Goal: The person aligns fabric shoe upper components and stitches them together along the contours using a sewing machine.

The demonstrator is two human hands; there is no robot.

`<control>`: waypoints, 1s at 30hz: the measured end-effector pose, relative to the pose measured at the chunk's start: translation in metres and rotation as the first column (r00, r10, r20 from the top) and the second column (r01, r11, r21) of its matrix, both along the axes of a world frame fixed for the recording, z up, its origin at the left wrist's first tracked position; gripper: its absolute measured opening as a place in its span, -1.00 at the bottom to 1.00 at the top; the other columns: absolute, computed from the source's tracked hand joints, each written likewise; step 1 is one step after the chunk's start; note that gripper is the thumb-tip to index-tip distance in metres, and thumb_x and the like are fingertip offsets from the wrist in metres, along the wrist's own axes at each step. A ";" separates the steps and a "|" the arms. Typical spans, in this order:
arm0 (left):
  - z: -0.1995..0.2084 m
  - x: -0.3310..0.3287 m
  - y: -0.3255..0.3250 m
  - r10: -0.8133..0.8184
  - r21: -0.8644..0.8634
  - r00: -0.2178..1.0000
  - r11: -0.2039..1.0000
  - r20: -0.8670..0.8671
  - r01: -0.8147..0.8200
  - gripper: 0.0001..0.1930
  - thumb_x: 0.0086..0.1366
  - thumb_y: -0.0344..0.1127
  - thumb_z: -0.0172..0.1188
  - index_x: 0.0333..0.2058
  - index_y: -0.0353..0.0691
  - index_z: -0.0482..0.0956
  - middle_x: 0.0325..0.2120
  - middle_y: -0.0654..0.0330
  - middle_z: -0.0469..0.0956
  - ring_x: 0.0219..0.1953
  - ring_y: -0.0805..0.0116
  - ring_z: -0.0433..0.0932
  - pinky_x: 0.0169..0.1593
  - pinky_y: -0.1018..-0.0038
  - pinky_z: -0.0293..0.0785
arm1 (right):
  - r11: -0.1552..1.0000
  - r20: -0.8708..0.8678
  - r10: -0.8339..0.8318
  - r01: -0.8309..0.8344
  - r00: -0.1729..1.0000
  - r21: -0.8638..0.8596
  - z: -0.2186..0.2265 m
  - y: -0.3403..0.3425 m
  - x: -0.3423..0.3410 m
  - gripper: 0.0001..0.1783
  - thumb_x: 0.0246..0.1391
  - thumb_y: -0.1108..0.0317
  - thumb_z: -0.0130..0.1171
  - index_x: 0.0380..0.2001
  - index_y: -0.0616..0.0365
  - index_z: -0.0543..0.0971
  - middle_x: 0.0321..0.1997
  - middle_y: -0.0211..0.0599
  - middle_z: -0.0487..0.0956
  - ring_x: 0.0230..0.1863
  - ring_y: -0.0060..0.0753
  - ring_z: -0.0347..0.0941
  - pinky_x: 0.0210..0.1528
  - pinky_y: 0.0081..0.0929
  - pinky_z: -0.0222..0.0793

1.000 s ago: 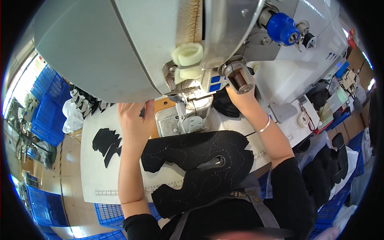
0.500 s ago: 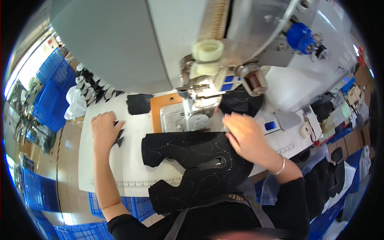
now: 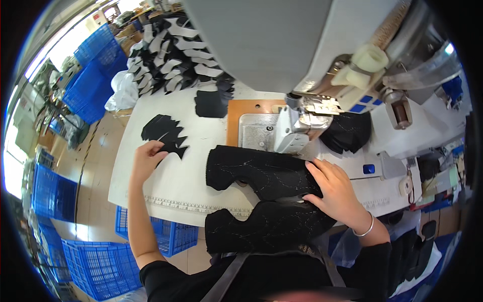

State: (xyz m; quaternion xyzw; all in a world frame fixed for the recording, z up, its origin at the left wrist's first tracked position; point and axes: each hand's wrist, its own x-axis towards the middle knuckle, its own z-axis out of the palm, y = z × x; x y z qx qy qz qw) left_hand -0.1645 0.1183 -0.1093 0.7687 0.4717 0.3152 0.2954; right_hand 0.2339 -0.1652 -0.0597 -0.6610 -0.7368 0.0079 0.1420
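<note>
A black U-shaped shoe upper (image 3: 256, 168) with pale wavy stitch lines lies over the table's front edge, its two arms pointing left and its near part against my body. My right hand (image 3: 334, 194) rests on its right end, fingers stretched and thumb apart. To the left, my left hand (image 3: 147, 160) pinches the near edge of a black fabric piece (image 3: 162, 131) in a fanned group with jagged ends. Whether it grips one layer or more is hidden. Just beyond the upper stands the sewing machine's head (image 3: 297, 133), over a metal plate (image 3: 256, 132).
More black pieces (image 3: 211, 104) lie left of the plate, with a large black-and-white pile (image 3: 176, 50) behind. A round black piece (image 3: 347, 132) sits right of the machine head. Blue crates (image 3: 103, 267) stand on the floor. A ruler strip (image 3: 191, 205) follows the table's front edge.
The view has turned left, showing more of the pile. My left fingers have closed on the black fabric. My right hand has come from beside the machine down onto the upper.
</note>
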 end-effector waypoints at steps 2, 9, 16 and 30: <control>0.021 -0.001 -0.006 -0.118 -0.023 0.977 0.992 0.178 0.124 -0.81 0.14 -0.56 0.28 -0.22 -0.39 0.60 -0.45 0.37 0.48 -0.43 0.60 0.39 -0.34 0.61 0.35 | 1.000 0.023 -0.029 0.029 0.999 -0.010 0.001 0.001 -0.006 -0.13 -0.22 0.21 0.45 0.21 0.18 0.33 0.22 -0.03 0.36 0.21 0.07 0.30 0.23 -0.06 0.18; 0.092 0.116 -0.085 -0.523 0.042 0.833 0.850 0.178 0.525 -0.89 0.12 -0.56 0.28 -0.33 -0.34 0.61 -0.36 0.22 0.52 -0.34 0.50 0.49 -0.28 0.62 0.40 | 0.998 0.004 -0.065 0.065 0.998 0.007 0.005 0.002 -0.005 -0.08 -0.28 0.27 0.49 0.22 0.14 0.32 0.07 -0.14 0.40 0.12 0.00 0.33 0.23 -0.09 0.21; 0.108 0.173 -0.109 -0.642 -0.356 0.766 0.719 -0.013 0.597 -0.87 0.17 -0.37 0.34 -0.37 -0.29 0.62 -0.43 0.26 0.54 -0.41 0.57 0.49 -0.33 0.63 0.38 | 0.995 -0.085 -0.090 0.092 0.992 0.028 -0.011 0.005 0.018 -0.12 -0.38 0.06 0.53 0.03 0.29 0.43 -0.07 -0.17 0.41 0.00 -0.08 0.33 0.04 -0.28 0.26; 0.103 0.197 -0.117 -0.687 0.241 0.716 0.721 0.125 0.650 -0.79 0.14 -0.36 0.38 -0.43 -0.26 0.49 -0.42 0.23 0.61 -0.40 0.44 0.59 -0.30 0.55 0.47 | 0.986 -0.547 0.131 -0.053 0.826 0.157 0.068 0.021 0.001 -0.81 0.06 0.39 0.28 -0.29 0.25 0.54 -0.36 -0.15 0.57 -0.38 -0.19 0.53 -0.32 -0.44 0.38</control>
